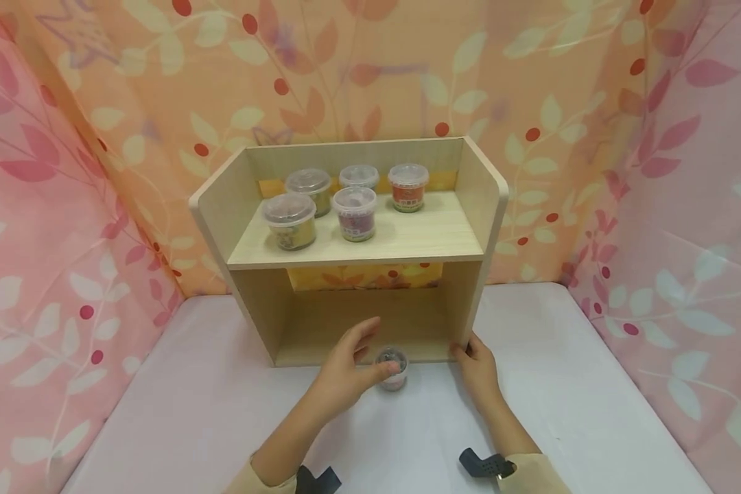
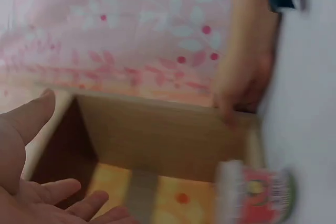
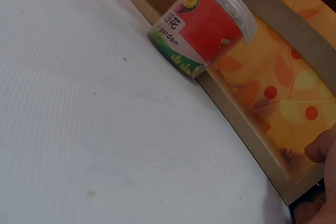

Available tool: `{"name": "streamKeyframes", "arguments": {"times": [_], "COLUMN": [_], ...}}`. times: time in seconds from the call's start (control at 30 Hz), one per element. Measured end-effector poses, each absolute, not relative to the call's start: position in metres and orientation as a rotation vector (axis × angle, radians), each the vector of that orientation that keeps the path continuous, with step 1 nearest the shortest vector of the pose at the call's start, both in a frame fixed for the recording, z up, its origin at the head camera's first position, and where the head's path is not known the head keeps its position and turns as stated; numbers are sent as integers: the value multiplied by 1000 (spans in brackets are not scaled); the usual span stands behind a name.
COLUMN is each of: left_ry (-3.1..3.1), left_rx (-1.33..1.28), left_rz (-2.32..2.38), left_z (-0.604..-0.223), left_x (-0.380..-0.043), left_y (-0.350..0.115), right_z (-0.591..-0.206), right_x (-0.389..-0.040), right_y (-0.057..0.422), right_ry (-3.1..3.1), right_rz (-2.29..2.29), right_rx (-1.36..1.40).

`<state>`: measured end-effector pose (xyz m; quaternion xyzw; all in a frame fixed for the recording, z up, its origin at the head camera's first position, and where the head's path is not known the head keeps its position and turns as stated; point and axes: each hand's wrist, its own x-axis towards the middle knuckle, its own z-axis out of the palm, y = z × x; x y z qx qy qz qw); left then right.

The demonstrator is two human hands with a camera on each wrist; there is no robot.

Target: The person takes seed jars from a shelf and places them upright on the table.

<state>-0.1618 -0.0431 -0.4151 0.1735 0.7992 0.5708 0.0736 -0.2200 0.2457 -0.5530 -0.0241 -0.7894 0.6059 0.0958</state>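
Observation:
A small clear-lidded plastic cup [image 1: 392,381] with a red label stands on the white table, right at the front edge of the wooden shelf [image 1: 346,261]. In the right wrist view the cup [image 3: 205,30] shows flowers and the word "garden". My left hand [image 1: 341,377] is beside it with fingers spread; the left wrist view shows this hand [image 2: 37,182] apart from the cup [image 2: 262,195]. My right hand [image 1: 480,370] grips the lower front corner of the shelf's right side panel, thumb inside and fingers outside.
On the shelf's upper board stand several lidded cups, among them a yellow cup [image 1: 293,233], a purple cup [image 1: 355,223] and a red cup [image 1: 408,195]. Floral curtains [image 1: 370,82] surround the table [image 1: 556,384] at the back and sides.

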Motion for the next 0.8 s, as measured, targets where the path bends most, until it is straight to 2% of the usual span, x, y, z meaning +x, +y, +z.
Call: {"name": "streamKeyframes", "arguments": {"times": [0.2,0.43,0.6,0.8], "left_ry": [2533,2481,2423,2483], "left_rx": [830,1096,1095,918], "left_rz": [1616,1619,1668,1688], "left_z": [-347,-279,-231,-195], "left_x": [-145,-156,-176,-208], "left_y": [-43,-38,-21,1], "right_z": [-551,-547,-549,-554], "right_x": [-218,-220,-222,-219], "right_y": [243,245,247,244], "right_ry": [-2340,-2380,-2336,-2299], "right_rz": [1774,1702,1731,1800], "right_rx": [-86,-82,-81,-51]}}
